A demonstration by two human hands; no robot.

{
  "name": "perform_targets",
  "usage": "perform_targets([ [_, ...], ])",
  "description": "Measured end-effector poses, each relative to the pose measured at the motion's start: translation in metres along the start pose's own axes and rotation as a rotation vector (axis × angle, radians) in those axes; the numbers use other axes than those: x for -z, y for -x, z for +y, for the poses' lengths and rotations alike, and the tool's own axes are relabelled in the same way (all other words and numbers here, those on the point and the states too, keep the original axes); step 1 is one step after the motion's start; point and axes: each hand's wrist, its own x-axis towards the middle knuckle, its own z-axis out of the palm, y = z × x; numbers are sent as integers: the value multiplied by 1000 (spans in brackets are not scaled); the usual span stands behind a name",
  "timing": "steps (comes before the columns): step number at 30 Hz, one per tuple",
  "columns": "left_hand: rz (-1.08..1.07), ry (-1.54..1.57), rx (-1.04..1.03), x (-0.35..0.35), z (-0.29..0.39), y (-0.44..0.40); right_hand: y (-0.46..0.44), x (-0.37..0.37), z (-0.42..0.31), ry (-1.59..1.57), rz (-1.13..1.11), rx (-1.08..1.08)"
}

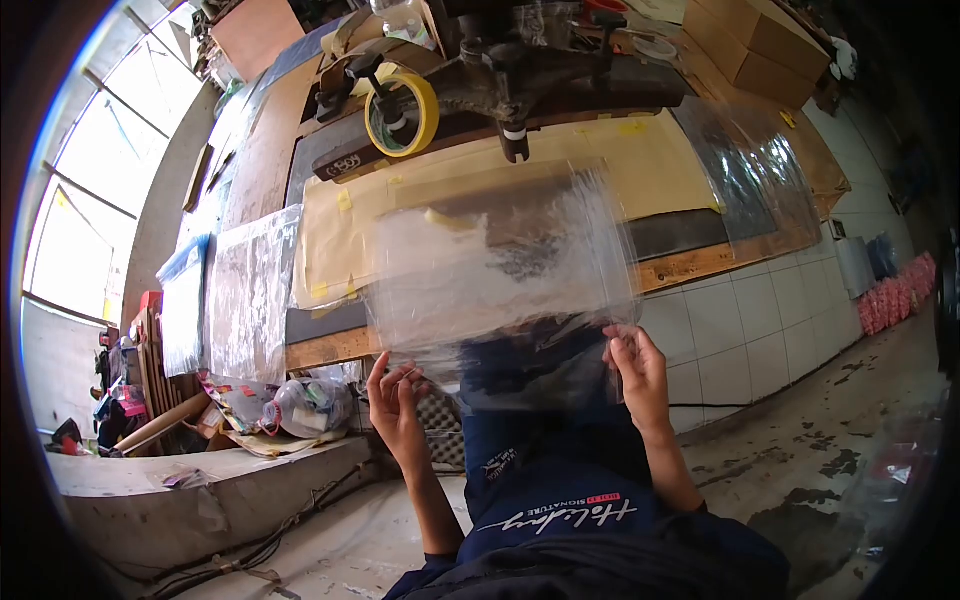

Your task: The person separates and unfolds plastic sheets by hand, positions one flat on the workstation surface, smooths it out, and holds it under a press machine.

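A clear plastic sheet or bag [480,270] stretches between my hands and reaches up over the yellowish paper on the workbench. At its lower left corner, my left hand [398,398] pinches the edge between thumb and fingers. My right hand [638,368] grips the lower right edge the same way. The near part of the plastic hangs past the wooden bench edge, in front of my dark blue clothing. Beneath it lies the paper [660,170], taped with small yellow pieces.
A dark metal machine [500,80] stands over the bench's back, with a yellow tape roll [428,115] on it. More clear bags lie left [250,290] and right [765,180]. Cardboard boxes [755,50] sit back right. A large plastic bottle [305,408] is below left.
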Motion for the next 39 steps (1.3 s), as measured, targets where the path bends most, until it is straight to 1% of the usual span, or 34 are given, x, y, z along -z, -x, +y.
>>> perform_targets([
  [1, 15, 16, -6, 1, -1, 1, -1, 1, -3, -81, -92, -59],
  [5, 45, -8, -33, 5, -1, 1, -5, 1, -5, -153, -148, -38],
  [6, 47, -7, -33, 6, -3, 0, -6, -2, -10, -237, -158, -91],
  [7, 53, -118, -112, 7, -7, -1, -6, -4, -14, -321, -168, -143],
  [8, 60, -230, -190, 9, -9, -1, -5, -4, -17, -320, -173, -144],
  [10, 78, -288, -229, 9, -6, -2, -4, -3, -24, -312, -221, -228],
  [12, 89, -343, -268, 9, -3, -2, -4, -1, -32, -276, -249, -228],
  [14, 59, -176, -116, 8, 4, 1, -4, 0, -41, -239, -274, -227],
  [15, 60, -173, -118, 8, 9, 2, -5, 1, -46, -241, -283, -245],
  [17, 93, -103, 25, 8, 18, 5, -6, 2, -55, -240, -296, -260],
  [18, 96, -99, 23, 10, 19, 4, -6, 2, -60, -246, -307, -269],
  [20, -42, 212, 141, 16, 26, -1, -9, 2, -68, -247, -327, -274],
  [21, -106, 267, 149, 18, 28, -4, -10, 2, -70, -270, -334, -260],
  [22, -96, 272, 147, 19, 32, -9, -11, 1, -74, -291, -342, -246],
  [24, -145, 432, 241, 17, 44, -16, -15, 0, -86, -284, -362, -222],
  [25, -221, 519, 235, 23, 37, -19, -15, 0, -91, -284, -370, -197],
  [26, -220, 522, 227, 26, 41, -19, -14, 2, -96, -284, -375, -191],
  [28, -386, 571, 31, 31, 49, -18, -7, 10, -100, -336, -413, -137],
  [30, -464, 557, -66, 36, 40, -20, -3, 17, -85, -395, -423, -143],
  [32, -665, 802, 230, 23, 39, -19, -2, 23, -65, -255, -389, -292],
  [33, -691, 786, 283, 15, 36, -21, -1, 22, -56, -221, -357, -326],
  [34, -686, 788, 285, 14, 31, -26, 0, 24, -52, -218, -359, -329],
  [36, -623, 641, 430, 12, 25, -32, 2, 26, -51, -140, -379, -341],
  [37, -578, 470, 398, 10, 28, -35, 3, 27, -51, -140, -379, -346],
  [38, -579, 469, 397, 6, 31, -38, 1, 27, -51, -111, -379, -349],
  [39, -554, 246, 321, 1, 35, -41, 0, 27, -52, -81, -379, -351],
])
